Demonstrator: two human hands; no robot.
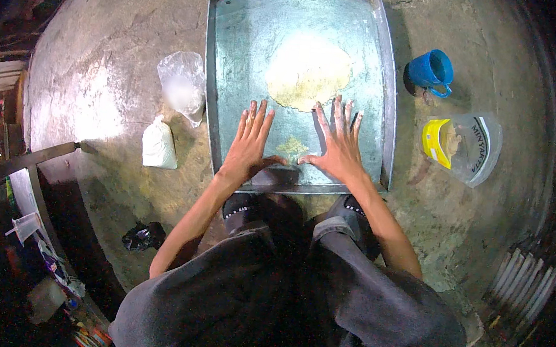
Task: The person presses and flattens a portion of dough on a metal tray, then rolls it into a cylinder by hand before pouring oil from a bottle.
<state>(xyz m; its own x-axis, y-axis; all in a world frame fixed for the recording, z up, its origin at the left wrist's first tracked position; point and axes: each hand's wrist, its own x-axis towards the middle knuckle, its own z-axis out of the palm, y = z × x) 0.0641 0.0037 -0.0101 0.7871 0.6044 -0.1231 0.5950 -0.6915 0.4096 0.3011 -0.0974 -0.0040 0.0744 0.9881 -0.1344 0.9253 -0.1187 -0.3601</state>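
Observation:
In the head view a flattened pale mass of dough [303, 76] lies in the upper middle of a square metal tray [238, 24], its centre washed out by glare. My left hand [251, 141] rests at the tray's lower left with fingers spread and flour on the tips. Opposite it, my right hand [336, 145] spreads its floury fingers at the dough's lower right edge; whether they touch the dough I cannot tell. A small patch of pale crumbs [292, 145] sits between my thumbs.
The tray is on a concrete floor [104, 39], before my feet. To its left are a clear plastic bag [180, 85] and a white powder bag [158, 143]; to its right, a blue mug [432, 71] and a yellow-labelled pouch [436, 141]. A black bag [144, 234] lies lower left.

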